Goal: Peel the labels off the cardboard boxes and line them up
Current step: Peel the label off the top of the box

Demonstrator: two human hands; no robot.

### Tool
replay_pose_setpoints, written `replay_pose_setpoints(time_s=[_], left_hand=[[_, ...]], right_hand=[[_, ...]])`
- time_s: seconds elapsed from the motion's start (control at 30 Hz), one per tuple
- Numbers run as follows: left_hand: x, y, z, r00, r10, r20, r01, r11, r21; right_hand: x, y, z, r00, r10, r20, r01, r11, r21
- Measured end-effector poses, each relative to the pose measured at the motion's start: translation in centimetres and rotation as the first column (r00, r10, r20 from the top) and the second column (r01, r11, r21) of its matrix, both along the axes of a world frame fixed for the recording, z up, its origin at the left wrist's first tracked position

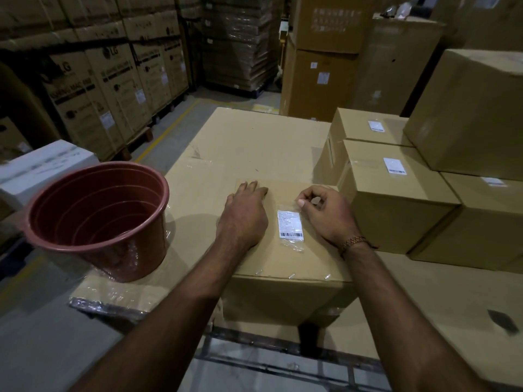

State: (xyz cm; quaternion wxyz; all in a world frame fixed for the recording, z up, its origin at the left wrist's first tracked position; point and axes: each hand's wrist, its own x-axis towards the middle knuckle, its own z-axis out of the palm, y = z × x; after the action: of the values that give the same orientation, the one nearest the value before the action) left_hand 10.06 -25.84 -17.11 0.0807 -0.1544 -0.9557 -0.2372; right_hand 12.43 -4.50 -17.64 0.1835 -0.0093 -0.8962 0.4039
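Note:
A small cardboard box (pixel 285 292) sits in front of me on a large flat carton (pixel 254 142). On its top lies a white barcode label (pixel 291 224) under clear tape. My left hand (pixel 244 213) rests flat on the box top, just left of the label, fingers straight. My right hand (pixel 325 212) is at the label's upper right corner, its thumb and fingers curled and picking at the edge of the tape there. Whether the corner has lifted is hard to tell.
A reddish plastic bucket (pixel 99 219) stands at the left on the large carton. At the right are stacked boxes, two with labels (pixel 394 166) (pixel 376 126) on top. Tall cartons on pallets line the aisle behind, and a white box (pixel 42 168) sits far left.

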Motion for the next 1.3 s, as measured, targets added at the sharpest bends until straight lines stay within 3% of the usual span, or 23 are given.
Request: replay_pose_setpoints(time_s=[1.0, 1.3], left_hand=[[0.4, 0.0, 0.5, 1.0, 0.016, 0.002, -0.016, 1.0, 0.002], [0.0, -0.1, 0.0, 1.0, 0.0, -0.003, 0.0, 1.0, -0.017]], right_hand=[[0.5, 0.1, 0.8, 0.991, 0.116, 0.064, -0.098, 0.968, -0.232], [2.2, -0.3, 1.0, 0.983, 0.138, 0.119, -0.121, 0.983, -0.137]])
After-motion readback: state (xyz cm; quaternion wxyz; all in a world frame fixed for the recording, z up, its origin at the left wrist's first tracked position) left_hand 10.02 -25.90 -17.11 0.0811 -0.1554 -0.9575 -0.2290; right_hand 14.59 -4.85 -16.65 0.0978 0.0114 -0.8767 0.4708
